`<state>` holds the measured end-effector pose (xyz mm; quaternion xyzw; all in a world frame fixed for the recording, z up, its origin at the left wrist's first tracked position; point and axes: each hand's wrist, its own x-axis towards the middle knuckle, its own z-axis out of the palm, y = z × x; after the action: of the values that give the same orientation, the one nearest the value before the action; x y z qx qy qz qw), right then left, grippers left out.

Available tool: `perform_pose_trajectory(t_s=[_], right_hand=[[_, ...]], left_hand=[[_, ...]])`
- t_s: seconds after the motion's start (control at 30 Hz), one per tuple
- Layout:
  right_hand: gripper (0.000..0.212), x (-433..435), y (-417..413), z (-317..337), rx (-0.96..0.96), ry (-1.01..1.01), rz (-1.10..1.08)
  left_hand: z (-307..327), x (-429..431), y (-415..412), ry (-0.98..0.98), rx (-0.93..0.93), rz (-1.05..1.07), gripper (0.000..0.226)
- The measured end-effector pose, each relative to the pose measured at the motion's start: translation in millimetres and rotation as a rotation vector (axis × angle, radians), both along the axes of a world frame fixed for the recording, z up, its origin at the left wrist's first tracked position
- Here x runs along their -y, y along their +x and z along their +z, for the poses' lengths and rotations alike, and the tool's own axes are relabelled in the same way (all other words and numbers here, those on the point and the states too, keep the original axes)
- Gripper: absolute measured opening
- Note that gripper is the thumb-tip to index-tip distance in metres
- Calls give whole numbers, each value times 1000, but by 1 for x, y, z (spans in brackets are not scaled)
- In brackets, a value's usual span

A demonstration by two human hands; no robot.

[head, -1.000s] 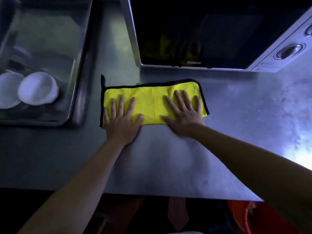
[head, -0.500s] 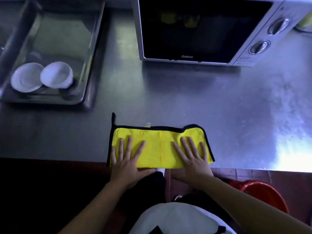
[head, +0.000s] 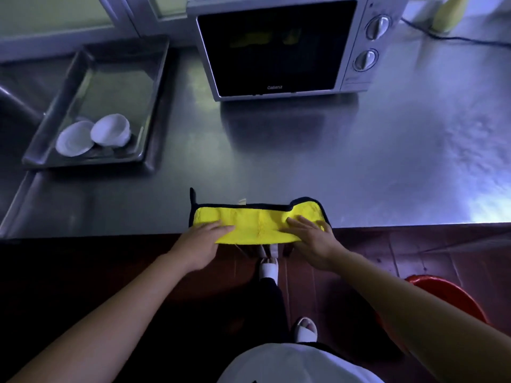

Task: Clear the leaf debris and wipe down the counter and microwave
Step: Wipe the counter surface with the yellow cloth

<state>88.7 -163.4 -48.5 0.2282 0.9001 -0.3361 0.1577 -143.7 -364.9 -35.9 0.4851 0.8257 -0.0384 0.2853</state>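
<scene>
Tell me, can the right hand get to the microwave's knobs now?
Probably yes, with a stretch. The right hand rests on the yellow cloth at the counter's near edge, and only bare counter lies between it and the microwave knobs.

1. The stainless steel counter (head: 387,161) in front of me catches bright light on its right side.
2. The microwave (head: 276,48) stands at the back, its door facing me.
3. A metal tray (head: 83,162) sits to its left, apart from it.
4. The yellow cloth (head: 257,225) with black edging lies at the near edge, and its front hangs over.
5. A small pale scrap (head: 242,201) lies just behind the cloth.
6. A dark cable (head: 453,37) runs across the back right corner.
</scene>
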Motion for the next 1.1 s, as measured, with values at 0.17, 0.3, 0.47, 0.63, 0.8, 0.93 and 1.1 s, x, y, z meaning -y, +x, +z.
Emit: perform_pose_trajectory(t_s=[0.17, 0.3, 0.47, 0.63, 0.8, 0.93, 1.1], right_hand=[[25, -30, 34, 77, 10, -366, -174], [20, -64, 75, 130, 5, -684, -341], [48, -64, 103, 185, 34, -1055, 1], [16, -31, 87, 194, -106, -775, -5], [21, -46, 107, 166, -270, -765, -259], [24, -62, 111, 158, -326, -751, -372], [13, -95, 100, 165, -420, -707, -514]], left_hand=[[96, -37, 18, 34, 418, -8, 46], [167, -59, 39, -25, 788, 100, 25], [235, -100, 64, -210, 949, -43, 20], [248, -160, 93, -281, 672, -175, 14], [247, -193, 79, -244, 449, -171, 9], [233, -212, 67, -60, 348, -191, 11], [203, -238, 47, 300, 172, -118, 11]])
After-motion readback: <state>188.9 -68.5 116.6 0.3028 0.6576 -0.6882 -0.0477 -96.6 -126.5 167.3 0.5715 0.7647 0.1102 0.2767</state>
